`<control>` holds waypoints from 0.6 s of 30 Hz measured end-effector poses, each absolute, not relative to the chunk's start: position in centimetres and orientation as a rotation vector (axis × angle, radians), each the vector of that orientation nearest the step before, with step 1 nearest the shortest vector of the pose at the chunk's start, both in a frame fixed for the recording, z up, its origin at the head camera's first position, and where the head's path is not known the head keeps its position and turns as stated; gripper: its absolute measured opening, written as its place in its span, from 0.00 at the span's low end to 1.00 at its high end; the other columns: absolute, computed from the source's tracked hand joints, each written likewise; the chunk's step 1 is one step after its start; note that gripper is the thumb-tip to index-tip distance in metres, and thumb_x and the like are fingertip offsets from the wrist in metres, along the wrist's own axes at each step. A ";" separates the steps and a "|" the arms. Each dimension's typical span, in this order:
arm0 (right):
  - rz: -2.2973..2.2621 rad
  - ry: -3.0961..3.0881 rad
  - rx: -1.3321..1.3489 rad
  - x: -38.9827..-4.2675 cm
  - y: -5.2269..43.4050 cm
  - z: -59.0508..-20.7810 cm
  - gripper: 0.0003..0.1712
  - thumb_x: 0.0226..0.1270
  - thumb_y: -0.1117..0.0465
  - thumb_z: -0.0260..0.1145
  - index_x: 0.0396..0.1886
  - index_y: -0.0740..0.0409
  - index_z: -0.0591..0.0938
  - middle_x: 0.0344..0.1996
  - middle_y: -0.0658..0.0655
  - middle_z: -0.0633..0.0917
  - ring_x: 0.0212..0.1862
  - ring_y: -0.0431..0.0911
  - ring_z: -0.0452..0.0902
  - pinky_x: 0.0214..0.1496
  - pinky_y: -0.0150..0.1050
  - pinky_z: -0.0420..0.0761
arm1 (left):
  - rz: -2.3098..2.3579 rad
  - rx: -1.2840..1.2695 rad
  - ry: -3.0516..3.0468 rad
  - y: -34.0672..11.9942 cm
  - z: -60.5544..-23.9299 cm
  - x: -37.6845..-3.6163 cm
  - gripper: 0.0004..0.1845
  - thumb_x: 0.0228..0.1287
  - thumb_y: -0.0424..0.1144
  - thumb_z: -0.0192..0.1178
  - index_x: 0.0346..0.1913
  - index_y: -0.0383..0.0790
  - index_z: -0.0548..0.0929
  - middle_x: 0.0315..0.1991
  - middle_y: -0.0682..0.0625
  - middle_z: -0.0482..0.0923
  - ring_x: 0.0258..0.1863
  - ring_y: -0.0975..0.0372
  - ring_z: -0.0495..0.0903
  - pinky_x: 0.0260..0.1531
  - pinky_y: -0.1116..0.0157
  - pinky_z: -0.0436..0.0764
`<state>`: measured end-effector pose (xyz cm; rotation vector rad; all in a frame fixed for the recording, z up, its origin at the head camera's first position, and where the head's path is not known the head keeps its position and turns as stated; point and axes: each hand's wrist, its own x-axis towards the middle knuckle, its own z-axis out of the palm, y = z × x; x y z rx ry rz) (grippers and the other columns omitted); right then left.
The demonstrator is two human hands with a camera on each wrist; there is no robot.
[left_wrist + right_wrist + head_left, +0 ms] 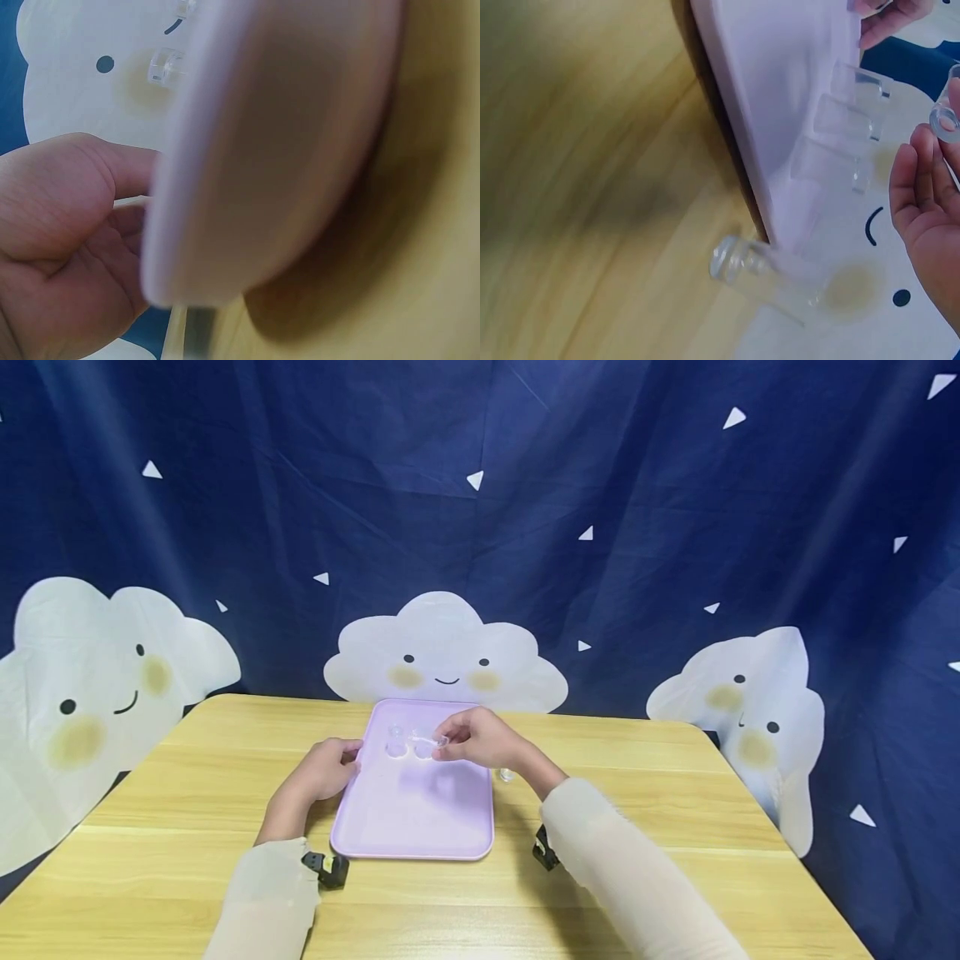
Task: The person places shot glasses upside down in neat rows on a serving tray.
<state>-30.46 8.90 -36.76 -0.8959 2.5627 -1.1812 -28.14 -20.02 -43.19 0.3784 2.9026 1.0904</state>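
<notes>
Two hands work at a lilac tray (420,827) lying on a wooden table (675,827). The left hand (324,770) curls its fingers over the tray's rim at nine o'clock, clamped on that edge. The right hand (483,739) hangs over the tray's far part, at about one o'clock, and pinches a small clear cup (437,742) between fingertips and thumb; the right wrist view shows the cup's round mouth (946,121) at the fingertips.

Several more clear cups stand in a short row on the tray (847,135), toward twelve o'clock. Another cup (742,266) stands off the tray on the bare wood, just beside the rim at three o'clock.

By the look of it, the cup is light, stiff and smooth-walled, likely thin plastic or glass, so it may slip from a loose pinch and would tip at a small knock. A hold across the wall near the rim, thumb against fingertips, looks the safest.

For room, the near half of the tray is bare, and the wood is open at three and nine o'clock. The row of cups is close-set, so a hand coming down there has little margin. The raised rim is low. At twelve o'clock a blue cloth with clouds (446,652) hangs behind the table's far edge.
</notes>
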 end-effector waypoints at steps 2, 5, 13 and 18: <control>-1.191 2.568 -0.889 -30.5 8.5 -37.1 0.15 0.61 0.60 0.77 0.45 0.62 0.89 0.34 0.48 0.89 0.38 0.39 0.83 0.46 0.32 0.83 | 1.084 0.384 2.909 -20.0 -43.2 -28.1 0.23 0.68 0.27 0.54 0.65 0.23 0.76 0.51 0.32 0.84 0.53 0.42 0.82 0.57 0.43 0.78; -1.211 2.569 -0.882 -30.5 7.9 -37.4 0.13 0.61 0.60 0.78 0.44 0.60 0.89 0.33 0.48 0.89 0.37 0.39 0.83 0.45 0.32 0.83 | 1.076 0.386 2.912 -20.0 -43.1 -28.0 0.23 0.68 0.27 0.54 0.65 0.23 0.76 0.50 0.32 0.84 0.53 0.43 0.82 0.57 0.43 0.79; -1.232 2.591 -0.858 -30.0 6.4 -37.6 0.15 0.60 0.60 0.78 0.44 0.62 0.89 0.33 0.49 0.88 0.36 0.38 0.82 0.42 0.31 0.82 | 1.067 0.377 2.903 -20.0 -42.9 -28.0 0.24 0.68 0.27 0.54 0.66 0.23 0.76 0.52 0.31 0.83 0.54 0.41 0.81 0.58 0.42 0.78; -1.246 2.612 -0.813 -29.7 5.6 -37.9 0.16 0.60 0.60 0.78 0.45 0.64 0.88 0.32 0.49 0.88 0.35 0.38 0.82 0.41 0.30 0.81 | 1.077 0.376 2.898 -20.0 -43.0 -28.1 0.24 0.68 0.27 0.54 0.66 0.23 0.76 0.51 0.31 0.84 0.54 0.42 0.81 0.58 0.43 0.78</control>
